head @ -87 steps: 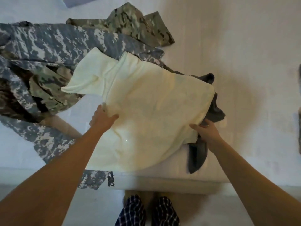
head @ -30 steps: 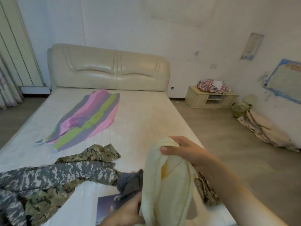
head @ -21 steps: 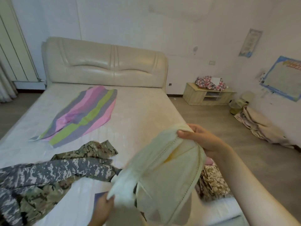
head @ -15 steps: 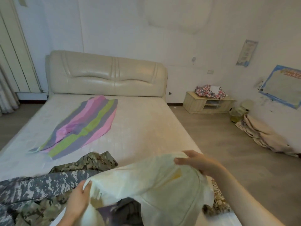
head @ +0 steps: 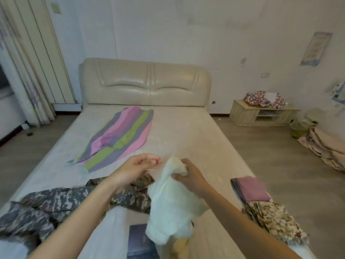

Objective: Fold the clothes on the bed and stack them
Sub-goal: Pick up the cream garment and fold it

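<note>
A cream-white garment hangs bunched above the near end of the bed. My right hand grips its top end and holds it up. My left hand is raised just left of it, palm up, fingers loosely curled, holding nothing. Grey and tan camouflage clothes lie crumpled at the near left. A pink, green and grey striped cloth lies flat further up the bed. At the near right edge sits a folded stack: a mauve piece behind a folded camouflage piece.
A dark bluish flat item lies on the mattress under the hanging garment. Beyond the bed stands a padded headboard. A low wooden cabinet and a beige heap of fabric are on the floor to the right. Curtains hang left.
The cream garment was spread between both hands half a second ago. Now my left hand has let go and lifted away, and the garment hangs bunched from my right hand alone.
</note>
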The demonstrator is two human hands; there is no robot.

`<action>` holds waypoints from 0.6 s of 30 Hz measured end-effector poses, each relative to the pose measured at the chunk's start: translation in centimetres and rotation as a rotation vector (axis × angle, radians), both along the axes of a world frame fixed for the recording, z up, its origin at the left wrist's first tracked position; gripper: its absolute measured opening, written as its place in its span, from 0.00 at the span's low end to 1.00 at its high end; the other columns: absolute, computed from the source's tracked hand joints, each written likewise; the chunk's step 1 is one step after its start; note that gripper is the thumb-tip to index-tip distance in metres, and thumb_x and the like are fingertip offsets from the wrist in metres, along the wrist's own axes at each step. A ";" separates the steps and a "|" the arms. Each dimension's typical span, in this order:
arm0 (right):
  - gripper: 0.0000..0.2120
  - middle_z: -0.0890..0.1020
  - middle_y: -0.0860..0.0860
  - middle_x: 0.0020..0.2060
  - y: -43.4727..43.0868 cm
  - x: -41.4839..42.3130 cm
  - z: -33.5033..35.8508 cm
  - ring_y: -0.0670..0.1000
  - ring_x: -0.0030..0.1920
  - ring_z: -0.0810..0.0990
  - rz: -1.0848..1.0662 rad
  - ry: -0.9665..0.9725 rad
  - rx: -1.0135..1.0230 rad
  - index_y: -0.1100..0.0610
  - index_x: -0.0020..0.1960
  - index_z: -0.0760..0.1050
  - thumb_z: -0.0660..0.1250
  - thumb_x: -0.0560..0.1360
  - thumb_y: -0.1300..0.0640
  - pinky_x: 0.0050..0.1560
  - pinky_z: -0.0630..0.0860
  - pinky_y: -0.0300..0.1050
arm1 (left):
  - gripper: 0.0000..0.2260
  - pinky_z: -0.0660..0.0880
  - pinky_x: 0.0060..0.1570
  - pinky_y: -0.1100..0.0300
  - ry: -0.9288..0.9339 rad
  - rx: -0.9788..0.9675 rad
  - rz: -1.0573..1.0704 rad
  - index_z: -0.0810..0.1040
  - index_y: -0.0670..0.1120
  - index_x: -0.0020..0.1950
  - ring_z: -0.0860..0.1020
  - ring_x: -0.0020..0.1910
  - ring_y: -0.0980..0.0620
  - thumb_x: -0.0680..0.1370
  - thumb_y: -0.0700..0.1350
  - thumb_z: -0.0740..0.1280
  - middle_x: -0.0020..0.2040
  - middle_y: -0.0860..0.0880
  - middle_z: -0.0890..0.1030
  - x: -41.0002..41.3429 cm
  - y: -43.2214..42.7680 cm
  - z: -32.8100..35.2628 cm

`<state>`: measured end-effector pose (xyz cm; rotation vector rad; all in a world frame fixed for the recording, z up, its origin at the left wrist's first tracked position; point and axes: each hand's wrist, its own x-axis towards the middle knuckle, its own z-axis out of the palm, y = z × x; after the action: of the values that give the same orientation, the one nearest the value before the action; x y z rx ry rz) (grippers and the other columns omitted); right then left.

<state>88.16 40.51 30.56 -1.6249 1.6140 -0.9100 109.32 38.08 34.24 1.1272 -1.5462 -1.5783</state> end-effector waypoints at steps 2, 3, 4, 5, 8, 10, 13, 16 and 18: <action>0.16 0.78 0.55 0.49 -0.4 -1.3 0.7 0.54 0.47 0.78 -0.104 -0.131 0.000 0.57 0.54 0.70 0.72 0.72 0.56 0.44 0.73 0.46 | 0.13 0.73 0.61 0.62 -0.082 -0.059 0.001 0.75 0.47 0.60 0.76 0.63 0.52 0.76 0.39 0.68 0.58 0.49 0.81 1.9 0.2 -1.7; 0.15 0.79 0.57 0.48 -0.9 -1.6 1.2 0.55 0.46 0.79 -0.153 -0.189 -0.005 0.58 0.53 0.70 0.73 0.72 0.56 0.45 0.75 0.48 | 0.18 0.71 0.63 0.60 -0.132 -0.053 -0.049 0.73 0.50 0.63 0.73 0.65 0.53 0.75 0.40 0.70 0.61 0.51 0.78 2.9 0.5 -3.1; 0.14 0.80 0.58 0.48 -1.2 -2.0 2.0 0.56 0.46 0.80 -0.205 -0.244 -0.012 0.60 0.52 0.72 0.72 0.72 0.56 0.46 0.77 0.51 | 0.25 0.70 0.66 0.58 -0.184 -0.030 -0.141 0.70 0.53 0.66 0.71 0.67 0.55 0.72 0.44 0.74 0.64 0.52 0.76 3.4 1.3 -4.6; 0.14 0.81 0.60 0.48 -1.4 -2.4 2.9 0.57 0.46 0.81 -0.243 -0.308 -0.013 0.62 0.52 0.74 0.72 0.72 0.56 0.46 0.78 0.53 | 0.31 0.68 0.67 0.56 -0.211 0.008 -0.243 0.66 0.57 0.69 0.70 0.68 0.57 0.70 0.47 0.76 0.67 0.55 0.73 3.4 2.2 -5.7; 0.12 0.84 0.59 0.42 -2.2 -2.6 6.1 0.54 0.39 0.84 -0.232 -0.538 0.024 0.65 0.49 0.78 0.71 0.73 0.57 0.38 0.81 0.47 | 0.41 0.72 0.62 0.61 -0.057 -0.008 -0.357 0.58 0.64 0.71 0.71 0.66 0.60 0.68 0.43 0.78 0.68 0.65 0.69 1.1 4.2 -6.7; 0.11 0.85 0.56 0.38 -2.8 -2.7 8.4 0.52 0.35 0.84 -0.209 -0.612 0.071 0.64 0.46 0.78 0.71 0.72 0.56 0.34 0.81 0.44 | 0.31 0.74 0.53 0.67 -0.003 -0.170 -0.146 0.67 0.57 0.68 0.76 0.61 0.57 0.71 0.38 0.75 0.61 0.61 0.77 0.0 3.9 -6.0; 0.12 0.85 0.55 0.40 -3.8 -3.5 10.9 0.52 0.37 0.85 -0.212 -0.613 0.113 0.61 0.46 0.77 0.72 0.72 0.52 0.35 0.81 0.45 | 0.11 0.77 0.39 0.64 0.052 -0.195 0.310 0.76 0.45 0.55 0.79 0.47 0.48 0.78 0.32 0.62 0.45 0.53 0.81 0.2 1.5 -2.9; 0.16 0.82 0.58 0.52 -4.7 -4.3 11.8 0.55 0.48 0.82 -0.195 -0.609 0.209 0.62 0.54 0.76 0.70 0.73 0.52 0.46 0.79 0.50 | 0.13 0.77 0.43 0.63 0.105 -0.172 0.408 0.74 0.39 0.62 0.79 0.50 0.52 0.80 0.32 0.57 0.50 0.51 0.79 0.7 -0.6 2.3; 0.20 0.80 0.59 0.56 -4.8 -4.1 12.0 0.56 0.50 0.80 -0.194 -0.425 0.217 0.64 0.60 0.73 0.68 0.75 0.51 0.49 0.78 0.51 | 0.11 0.79 0.40 0.58 0.143 -0.270 0.355 0.77 0.38 0.57 0.82 0.44 0.51 0.81 0.34 0.56 0.46 0.47 0.82 0.6 -1.5 5.8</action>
<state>84.09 35.74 42.55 -1.0547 1.5209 -1.0549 109.89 36.53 40.02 1.0439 -1.3311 -1.1499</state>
